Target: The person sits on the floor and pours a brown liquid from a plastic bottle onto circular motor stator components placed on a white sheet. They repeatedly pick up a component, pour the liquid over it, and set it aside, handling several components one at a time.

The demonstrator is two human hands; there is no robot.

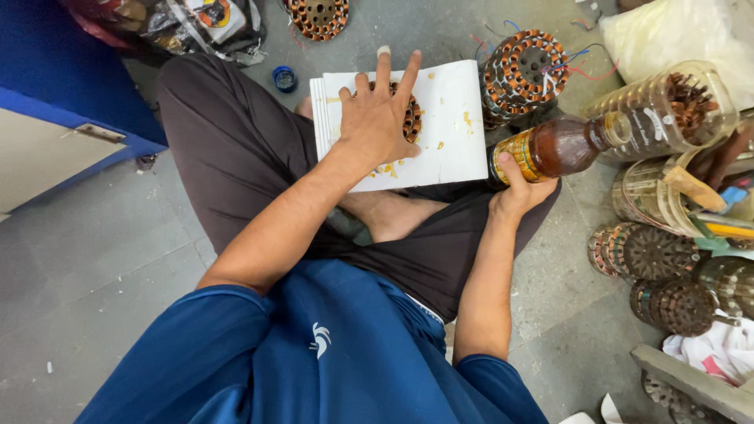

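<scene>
I sit cross-legged on the floor with a white board (pixel 452 118) on my lap. My left hand (pixel 378 118) lies flat with fingers spread over a copper-wound round stator (pixel 411 118) that rests on the board and is mostly hidden under the palm. My right hand (pixel 517 188) grips a brown bottle (pixel 561 145) with a yellow patterned label, held tilted on its side just right of the board, its neck pointing right.
More wound stators lie around: one (pixel 525 67) beyond the board, one (pixel 317 16) at the top, several (pixel 660 275) at the right. A clear plastic jar (pixel 667 110) with copper pieces lies at right. A blue cap (pixel 284 78) and a blue cabinet (pixel 55 102) are at left.
</scene>
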